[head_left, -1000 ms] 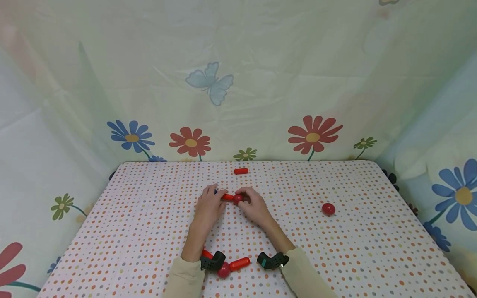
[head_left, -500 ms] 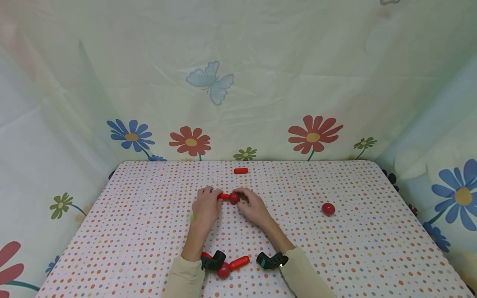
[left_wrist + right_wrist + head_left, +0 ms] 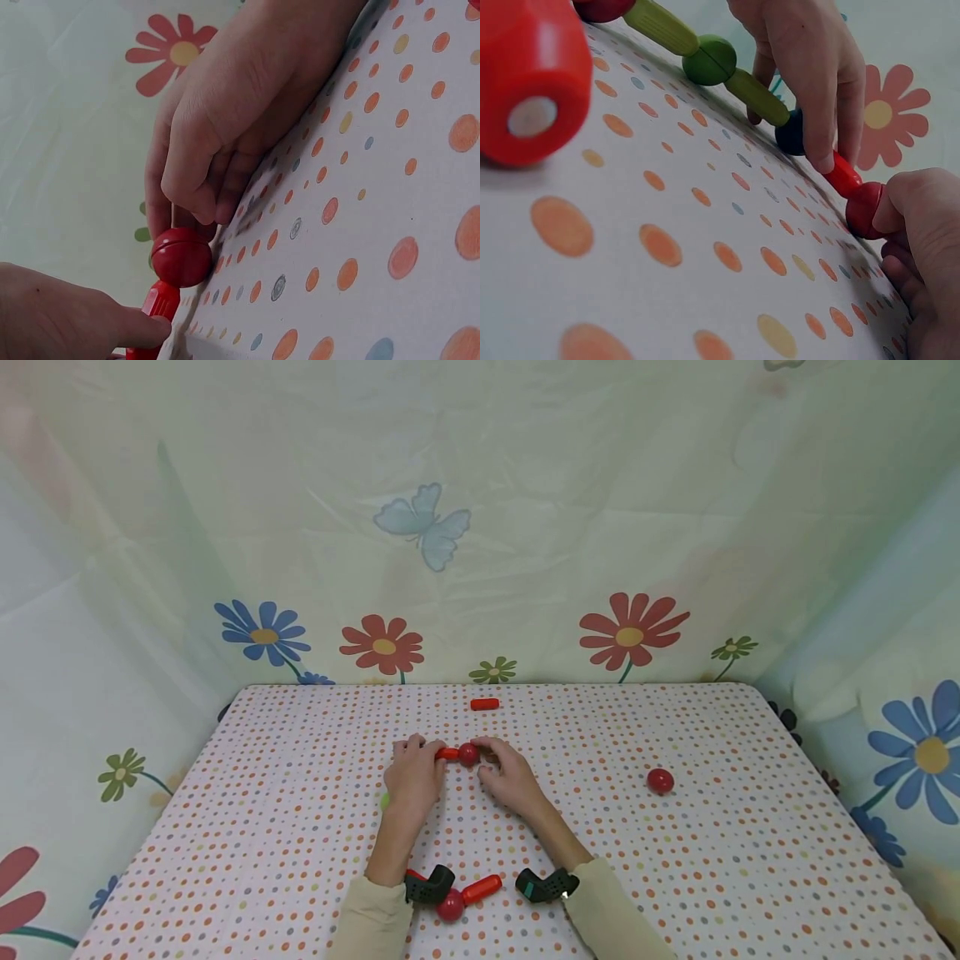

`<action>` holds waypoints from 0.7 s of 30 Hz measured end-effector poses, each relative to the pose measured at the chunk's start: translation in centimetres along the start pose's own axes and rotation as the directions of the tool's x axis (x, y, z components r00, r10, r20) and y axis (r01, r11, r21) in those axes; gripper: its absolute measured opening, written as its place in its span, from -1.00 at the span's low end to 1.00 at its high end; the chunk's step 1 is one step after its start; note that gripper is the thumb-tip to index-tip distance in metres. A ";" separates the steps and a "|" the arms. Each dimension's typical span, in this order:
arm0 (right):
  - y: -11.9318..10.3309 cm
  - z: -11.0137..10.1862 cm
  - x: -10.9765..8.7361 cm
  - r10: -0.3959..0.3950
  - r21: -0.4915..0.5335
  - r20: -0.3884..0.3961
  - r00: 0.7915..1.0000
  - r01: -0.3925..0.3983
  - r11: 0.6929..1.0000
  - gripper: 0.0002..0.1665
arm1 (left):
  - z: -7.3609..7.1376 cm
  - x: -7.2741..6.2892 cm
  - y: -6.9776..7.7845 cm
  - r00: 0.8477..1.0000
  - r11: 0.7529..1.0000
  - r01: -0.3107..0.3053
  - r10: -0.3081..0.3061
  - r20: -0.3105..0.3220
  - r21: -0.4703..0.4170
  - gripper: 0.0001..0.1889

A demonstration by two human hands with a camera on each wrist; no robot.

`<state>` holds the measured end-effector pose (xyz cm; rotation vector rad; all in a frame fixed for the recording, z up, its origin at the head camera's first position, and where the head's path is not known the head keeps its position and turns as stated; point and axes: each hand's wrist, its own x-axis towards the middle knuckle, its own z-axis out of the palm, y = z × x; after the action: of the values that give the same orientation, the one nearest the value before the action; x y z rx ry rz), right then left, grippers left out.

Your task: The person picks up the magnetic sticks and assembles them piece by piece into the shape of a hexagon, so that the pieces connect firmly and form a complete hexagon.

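Observation:
My left hand (image 3: 415,777) pinches a red rod (image 3: 161,300) between thumb and fingers. A red ball (image 3: 468,754) sits on the rod's right end. The right hand (image 3: 512,777) is beside the ball, its curved fingertips right at the ball's edge. In the right wrist view, a dark blue ball (image 3: 790,135) shows just behind the left fingers, joined to a green rod (image 3: 756,97), a green ball (image 3: 709,60) and a yellow-green rod (image 3: 661,27). From above, the left hand hides most of this chain.
A loose red rod (image 3: 485,704) lies near the back edge, and a red ball (image 3: 660,782) rests to the right. Between the forearms, another red ball (image 3: 450,905) joins a red rod (image 3: 482,889). The dotted cloth (image 3: 285,835) covers the table.
The left hand has shifted slightly left and back with the rod and its red ball. That ball has slid out from between the right fingers, while the right hand has barely moved.

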<state>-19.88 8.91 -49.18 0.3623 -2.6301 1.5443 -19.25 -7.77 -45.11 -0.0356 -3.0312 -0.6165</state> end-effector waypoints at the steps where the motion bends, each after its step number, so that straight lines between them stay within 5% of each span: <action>1: 0.0 0.0 0.0 0.001 -0.001 0.000 1.000 -0.001 1.000 -0.42 | 0.0 0.0 0.0 1.000 1.000 0.001 -0.001 -0.001 0.002 -0.69; 21: 0.2 0.1 0.1 -0.005 -0.035 -0.004 1.000 0.005 0.999 -0.41 | 0.2 0.2 0.0 0.999 1.000 0.030 -0.030 0.025 0.010 -0.67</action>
<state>-20.06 8.87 -49.43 0.3630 -2.6476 1.4939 -19.43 -7.67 -45.30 0.0023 -3.0639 -0.6081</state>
